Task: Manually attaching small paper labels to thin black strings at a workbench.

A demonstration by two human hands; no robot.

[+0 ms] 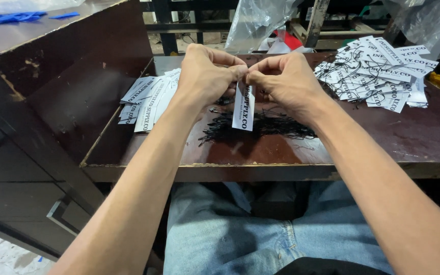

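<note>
White paper tag [243, 108]: hangs at frame centre, long axis near vertical, top end pinched where your two hands meet, lower end free just above the counter [373, 142]. Left hand [205, 75] closed, thumb and forefinger tips pressed on the tag's top edge from the left. Right hand [287, 84] closed likewise, pinching from the right; whether a cord sits in that pinch, cannot tell. Both hands equally near; tag drops straight below the meeting fingertips. Loose heap of black cords [260, 128] lies directly under and behind the tag. Stack of plain tags [146, 99] left of centre, beside your left wrist. Pile of corded tags [378, 74] upper right, well apart from the right hand.
</note>
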